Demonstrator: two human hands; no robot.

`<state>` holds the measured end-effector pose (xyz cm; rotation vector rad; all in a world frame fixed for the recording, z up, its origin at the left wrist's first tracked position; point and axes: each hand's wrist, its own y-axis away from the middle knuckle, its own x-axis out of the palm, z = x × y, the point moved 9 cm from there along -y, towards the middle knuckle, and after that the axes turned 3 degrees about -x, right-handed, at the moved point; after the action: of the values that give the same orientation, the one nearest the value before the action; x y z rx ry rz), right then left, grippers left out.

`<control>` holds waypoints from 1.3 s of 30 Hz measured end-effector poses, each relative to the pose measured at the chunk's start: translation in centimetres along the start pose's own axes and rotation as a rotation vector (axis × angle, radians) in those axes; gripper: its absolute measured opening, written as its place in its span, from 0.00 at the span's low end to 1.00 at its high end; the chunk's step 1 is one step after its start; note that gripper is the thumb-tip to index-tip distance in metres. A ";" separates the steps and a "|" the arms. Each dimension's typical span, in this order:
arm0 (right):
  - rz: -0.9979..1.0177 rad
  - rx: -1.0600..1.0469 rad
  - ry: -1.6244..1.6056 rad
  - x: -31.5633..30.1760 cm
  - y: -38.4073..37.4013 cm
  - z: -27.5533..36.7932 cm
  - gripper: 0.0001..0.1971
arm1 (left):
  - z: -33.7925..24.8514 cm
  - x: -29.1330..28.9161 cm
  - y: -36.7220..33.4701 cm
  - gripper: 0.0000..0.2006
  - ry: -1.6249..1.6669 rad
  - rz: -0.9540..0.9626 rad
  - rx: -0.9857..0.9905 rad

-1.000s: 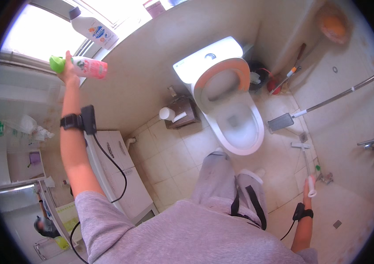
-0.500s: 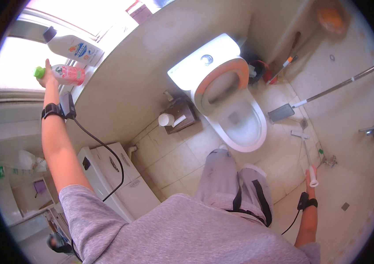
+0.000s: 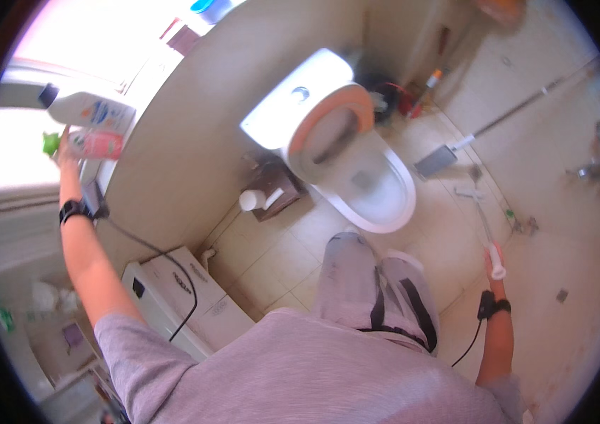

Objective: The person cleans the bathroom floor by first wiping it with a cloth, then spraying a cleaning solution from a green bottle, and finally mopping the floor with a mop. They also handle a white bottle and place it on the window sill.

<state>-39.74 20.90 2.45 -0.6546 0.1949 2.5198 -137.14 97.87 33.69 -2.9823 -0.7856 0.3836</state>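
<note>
Beige tiles cover this bathroom floor (image 3: 272,254) and walls, and up at ten o'clock my left hand (image 3: 67,152) is clenched around a pink bottle with a green cap (image 3: 91,143), held at the window ledge (image 3: 123,85) just under a white bottle with a dark cap (image 3: 88,109). The pink one looks like light, smooth plastic — probably slippery if wet, so I'd judge the grip is best around its middle, well behind the cap. At four o'clock my right hand (image 3: 492,263) is closed on the pale handle of a long brush (image 3: 480,219), a stiff, light tool pointing up toward the toilet (image 3: 356,169). A toilet-paper roll (image 3: 250,200) sits on a small stand beside the bowl, and a white appliance (image 3: 180,297) stands at seven o'clock.
</note>
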 end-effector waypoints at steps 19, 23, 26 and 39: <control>-0.282 1.079 -1.192 12.2 2.1 -2.6 0.10 | 0.3 -0.7 17.7 0.24 -0.360 -0.365 0.334; -0.220 1.192 -1.078 13.9 3.3 -4.8 0.11 | 6.7 14.4 36.6 0.18 -0.406 0.371 0.332; -0.064 1.125 -1.221 16.9 2.0 -3.6 0.10 | 13.6 27.2 53.3 0.22 -0.297 1.099 -0.208; -0.334 1.383 -1.664 23.4 2.4 -9.2 0.20 | 20.9 37.8 97.1 0.23 -0.720 1.910 -1.203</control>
<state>-54.59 27.08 -16.98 1.6351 0.8626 1.2826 -63.80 31.07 -4.41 -2.9340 3.1301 1.1797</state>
